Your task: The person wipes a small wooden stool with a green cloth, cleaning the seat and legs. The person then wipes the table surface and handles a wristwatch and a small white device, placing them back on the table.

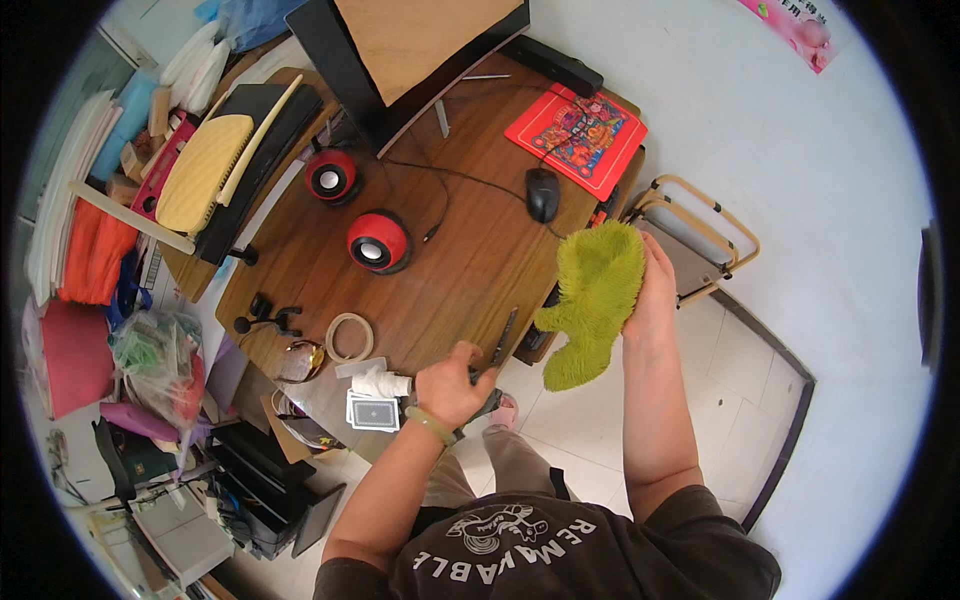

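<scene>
My right hand grips a fluffy green cloth from its right side, off the desk's right edge. The cloth's lower part hangs down and curls to the left. My left hand is at the near edge of the wooden desk, with its fingers curled. Something dark shows at those fingers, too hidden to name. Just beyond them is a slim dark stick-like object. Close to the left hand's wrist are a white roll and a deck of cards.
Two red round speakers stand mid-desk near a monitor. A black mouse sits by a red mouse pad. A tape roll lies at the desk's near left. To the right stands a folding chair beside the wall.
</scene>
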Demonstrator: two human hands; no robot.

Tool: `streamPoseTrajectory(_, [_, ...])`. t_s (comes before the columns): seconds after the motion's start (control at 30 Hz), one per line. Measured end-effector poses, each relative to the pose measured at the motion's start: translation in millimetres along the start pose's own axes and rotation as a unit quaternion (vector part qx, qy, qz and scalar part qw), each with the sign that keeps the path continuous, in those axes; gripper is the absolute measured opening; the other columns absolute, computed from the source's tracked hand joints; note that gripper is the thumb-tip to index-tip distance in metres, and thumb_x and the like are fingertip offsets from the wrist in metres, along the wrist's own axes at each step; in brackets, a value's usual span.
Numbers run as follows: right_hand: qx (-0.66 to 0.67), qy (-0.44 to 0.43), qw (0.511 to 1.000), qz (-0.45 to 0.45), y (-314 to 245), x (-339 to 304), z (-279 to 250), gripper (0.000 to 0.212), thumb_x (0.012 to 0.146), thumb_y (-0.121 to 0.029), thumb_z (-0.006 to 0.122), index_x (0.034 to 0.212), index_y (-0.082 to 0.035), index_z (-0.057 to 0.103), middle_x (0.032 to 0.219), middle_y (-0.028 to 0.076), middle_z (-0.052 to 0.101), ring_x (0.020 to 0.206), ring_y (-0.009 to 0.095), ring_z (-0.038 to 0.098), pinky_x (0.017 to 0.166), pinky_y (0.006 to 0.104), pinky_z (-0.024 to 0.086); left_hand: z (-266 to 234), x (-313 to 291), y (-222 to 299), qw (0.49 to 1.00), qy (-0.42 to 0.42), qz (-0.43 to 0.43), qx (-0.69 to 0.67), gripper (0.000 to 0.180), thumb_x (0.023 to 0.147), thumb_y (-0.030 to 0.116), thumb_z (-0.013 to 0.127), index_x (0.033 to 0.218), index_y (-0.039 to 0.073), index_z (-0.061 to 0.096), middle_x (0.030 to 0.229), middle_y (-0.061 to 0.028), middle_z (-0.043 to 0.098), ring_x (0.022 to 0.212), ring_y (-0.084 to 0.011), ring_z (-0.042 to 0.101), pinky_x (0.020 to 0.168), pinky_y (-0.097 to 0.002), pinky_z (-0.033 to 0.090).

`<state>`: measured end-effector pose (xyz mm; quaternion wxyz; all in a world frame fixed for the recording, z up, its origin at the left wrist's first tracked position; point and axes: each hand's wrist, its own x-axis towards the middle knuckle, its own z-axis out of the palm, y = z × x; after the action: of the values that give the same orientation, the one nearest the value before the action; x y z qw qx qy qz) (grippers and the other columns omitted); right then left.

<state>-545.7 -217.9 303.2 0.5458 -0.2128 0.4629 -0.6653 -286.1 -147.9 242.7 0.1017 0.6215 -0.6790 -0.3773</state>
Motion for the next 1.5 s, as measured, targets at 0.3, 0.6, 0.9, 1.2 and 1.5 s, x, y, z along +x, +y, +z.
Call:
streamPoseTrajectory(0.3, [0.001,0.017,0.999,0.035,18,5,10,0.018,0.1,-0.018,0.053,0.096,-0.003,0.061,0.087,0.002,0.064,0.079,0.01,0.06,0.07,0.025,0.049,64,57,-7,0.981,-0.033,-0.016,0.191,0.034,0.085,0.033,0.066,0.104,0.007,0.056,0.108,-0.0145,0.061,0.09,-0.0331,0.066,0.073,-0.0463,0.052])
streamPoseTrajectory(0.6, [-0.049,0.01,0.998,0.031,60,32,31,0.021,0.099,-0.022,0.055,0.099,-0.002,0.063,0.091,0.002,0.062,0.083,0.01,0.056,0.074,0.0257,0.045,55,41,-32,0.997,0.012,-0.054,0.052,0.025,0.081,0.018,0.065,0.1,0.004,0.057,0.094,-0.0211,0.066,0.086,-0.0393,0.066,0.075,-0.0476,0.053])
streamPoseTrajectory(0.9, [-0.637,-0.254,0.71,-0.158,172,24,50,0.069,0.081,-0.029,0.073,0.14,-0.01,0.043,0.143,0.017,0.042,0.133,0.034,0.039,0.107,0.0473,0.032,-11,1,-69,0.956,0.19,-0.106,-0.198,0.017,0.083,0.009,0.069,0.096,0.001,0.062,0.079,-0.0065,0.063,0.075,-0.016,0.061,0.071,-0.0308,0.05])
streamPoseTrajectory(1.2, [-0.716,-0.311,0.599,-0.181,226,0,82,0.075,0.084,-0.04,0.068,0.148,-0.016,0.038,0.156,0.013,0.027,0.145,0.037,0.019,0.115,0.054,0.017,-69,23,-81,0.95,0.279,-0.072,-0.124,0.033,0.082,0.014,0.073,0.111,0.003,0.062,0.08,-0.0099,0.063,0.075,-0.0229,0.062,0.073,-0.0337,0.05])
streamPoseTrajectory(1.5, [-0.613,-0.443,0.593,-0.276,254,-38,55,0.049,0.078,-0.023,0.065,0.125,-0.011,0.059,0.137,0.008,0.05,0.126,0.028,0.042,0.106,0.0433,0.031,-128,99,-56,0.952,0.179,-0.138,0.206,0.093,0.078,0.051,0.071,0.15,0.011,0.028,0.093,-0.0222,0.07,0.085,-0.0393,0.067,0.074,-0.0457,0.053])
